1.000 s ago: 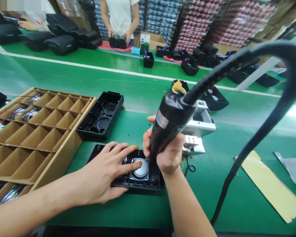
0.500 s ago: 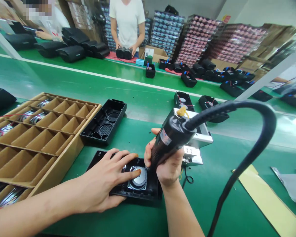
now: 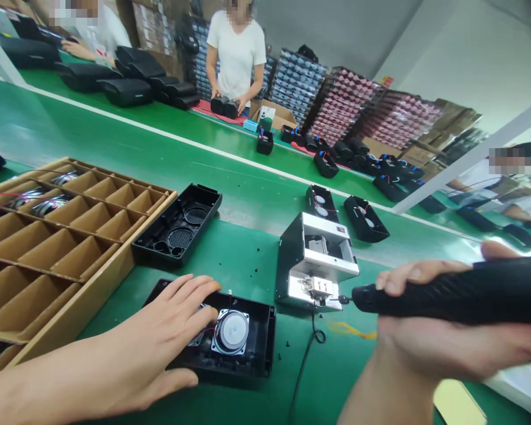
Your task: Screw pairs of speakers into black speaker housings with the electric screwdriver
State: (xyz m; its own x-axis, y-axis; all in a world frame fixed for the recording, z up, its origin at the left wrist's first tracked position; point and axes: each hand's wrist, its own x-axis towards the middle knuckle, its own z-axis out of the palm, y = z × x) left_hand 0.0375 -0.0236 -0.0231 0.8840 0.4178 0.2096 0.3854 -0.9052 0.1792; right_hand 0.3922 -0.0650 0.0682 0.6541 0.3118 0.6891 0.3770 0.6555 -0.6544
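Note:
My left hand (image 3: 159, 342) lies with fingers spread over the left part of a black speaker housing (image 3: 259, 348). Inside that housing, a round silver speaker driver (image 3: 232, 332) shows to the right of my fingertips; a second driver is partly hidden under them. My right hand (image 3: 438, 330) is wrapped round a black electric screwdriver (image 3: 460, 289), held level. Its tip points left and meets the front of a white and black screw feeder (image 3: 323, 248), at the small metal outlet; whether a screw is on the tip cannot be seen.
A cardboard divider box (image 3: 128, 260) with several drivers stands at left, beside another black housing (image 3: 177, 224). Loose dark screws (image 3: 279, 356) and a black cable (image 3: 305, 348) lie near the feeder. Beyond are more housings (image 3: 366, 218) and co-workers, one a person in white (image 3: 236, 56).
My right hand has swung the screwdriver from the driver in the housing rightward to the screw feeder. My left hand has slid slightly left, its fingers off the right-hand driver's centre.

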